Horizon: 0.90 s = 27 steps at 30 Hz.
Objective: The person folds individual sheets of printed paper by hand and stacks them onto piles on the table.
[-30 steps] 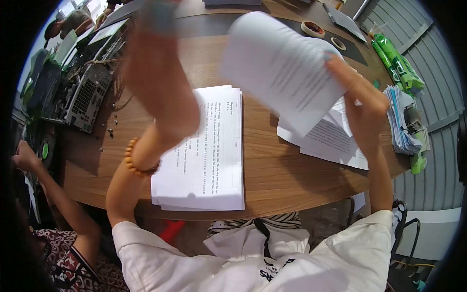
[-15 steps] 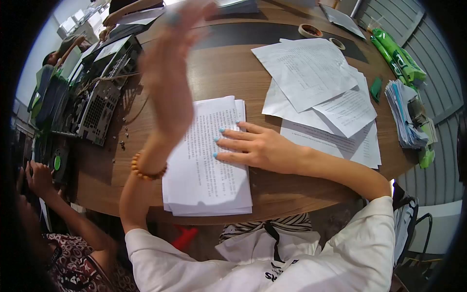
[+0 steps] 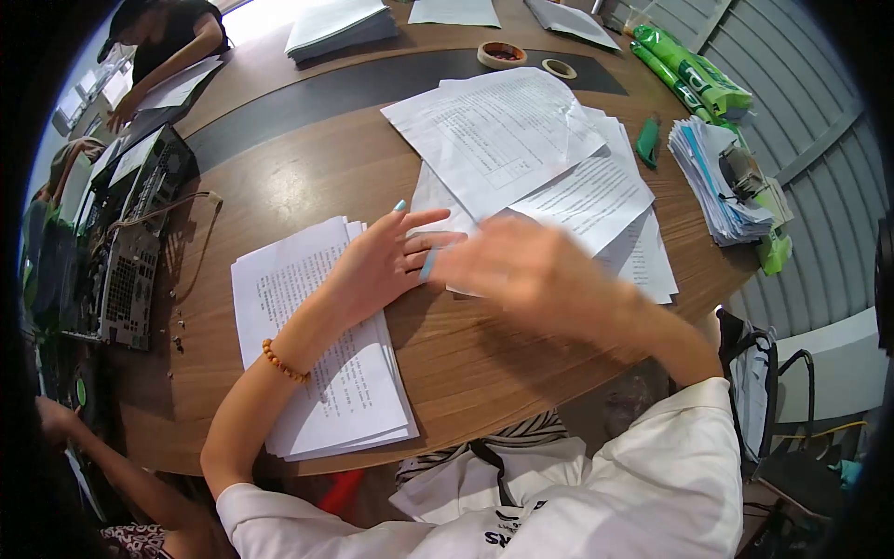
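My left hand [image 3: 377,261], with a beaded bracelet on its wrist, is raised above the right side of a stack of printed sheets [image 3: 345,391]. Its fingers are spread and nothing shows in them. Right beside it, my right hand [image 3: 526,265] is smeared by motion over the near edge of a loose pile of printed papers [image 3: 503,130]. The fingertips of both hands meet or overlap in view; whether they touch I cannot tell. The grip of my right hand is too blurred to make out.
Two tape rolls [image 3: 502,55] lie behind the loose pile. To the right are a green cutter [image 3: 647,142], a bundle of papers [image 3: 712,182] and green packets [image 3: 694,74]. An opened computer case [image 3: 130,270] stands left. Another person [image 3: 172,47] sits at the far left.
My left hand has come down from its raised position toward the right. My right hand has left the printed stack and moved over the loose papers. The whole view has shifted.
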### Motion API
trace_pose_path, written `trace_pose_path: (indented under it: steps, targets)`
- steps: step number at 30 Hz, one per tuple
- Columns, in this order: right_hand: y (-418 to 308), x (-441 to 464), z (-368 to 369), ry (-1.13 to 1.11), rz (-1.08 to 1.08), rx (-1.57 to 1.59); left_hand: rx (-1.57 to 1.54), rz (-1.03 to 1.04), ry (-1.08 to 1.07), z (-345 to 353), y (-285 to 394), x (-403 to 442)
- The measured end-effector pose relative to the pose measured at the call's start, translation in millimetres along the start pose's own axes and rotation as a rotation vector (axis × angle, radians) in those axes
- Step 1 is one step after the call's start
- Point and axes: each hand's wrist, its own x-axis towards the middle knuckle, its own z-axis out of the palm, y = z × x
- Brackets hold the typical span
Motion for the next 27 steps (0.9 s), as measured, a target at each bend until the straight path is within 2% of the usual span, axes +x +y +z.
trace_pose_path:
  steps: [1,3,7,10,12,13,14,16,17,19,20,22,27]
  targets:
    - [26,-9,-4,-0.064,0.104,-0.162,0.007,0.009,-0.021,-2,-2,0]
    - [63,-23,-13,-0.188,0.183,-0.648,-0.004,0.034,-0.056,-2,-4,0]
    - [111,-49,5,-0.165,0.180,-0.732,0.058,0.032,0.000,4,-3,-1]
    - [113,-49,8,-0.175,0.163,-0.586,0.076,0.025,-0.004,3,-4,-1]
    - [105,-50,2,0.021,0.411,-0.391,0.062,0.019,-0.014,1,-3,-2]
    - [104,-51,-3,0.244,0.353,-0.325,0.042,0.022,-0.017,1,-3,-3]
    - [99,-54,-13,0.236,0.353,-0.321,0.034,0.021,-0.016,1,-4,-3]
    - [85,-61,-34,0.383,0.462,-0.072,0.054,0.044,0.014,3,-4,-3]
    - [84,-72,-38,0.374,0.459,-0.070,0.045,0.047,0.016,4,-3,-3]
    - [79,-90,-45,0.338,0.255,0.057,0.014,0.039,0.013,8,-2,-4]
    - [65,-99,-51,0.272,0.315,0.150,0.004,0.043,0.013,7,-1,-3]
    - [48,-116,-53,0.129,0.297,0.176,-0.168,0.060,-0.084,3,0,-2]
    - [3,-129,-54,-0.171,0.174,-0.099,0.065,0.069,0.058,14,1,-6]
